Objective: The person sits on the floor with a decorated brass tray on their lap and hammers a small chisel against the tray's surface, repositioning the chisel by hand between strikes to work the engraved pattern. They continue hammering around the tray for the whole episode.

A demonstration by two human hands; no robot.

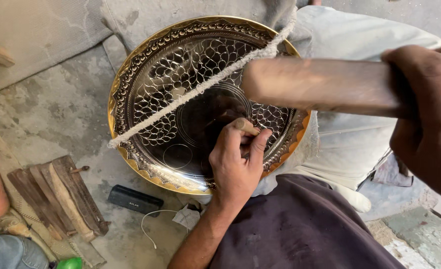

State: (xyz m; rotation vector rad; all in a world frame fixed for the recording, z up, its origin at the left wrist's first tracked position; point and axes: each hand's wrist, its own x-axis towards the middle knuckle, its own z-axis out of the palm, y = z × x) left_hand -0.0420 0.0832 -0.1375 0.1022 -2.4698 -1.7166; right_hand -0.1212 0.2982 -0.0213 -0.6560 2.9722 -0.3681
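Over the engraved brass tray, the left hand pinches a chisel while the right hand grips a wooden mallet.

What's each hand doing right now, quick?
Left hand: closed on a small punch, set against the brass tray.
Right hand: closed on a wooden mallet, raised above the tray.
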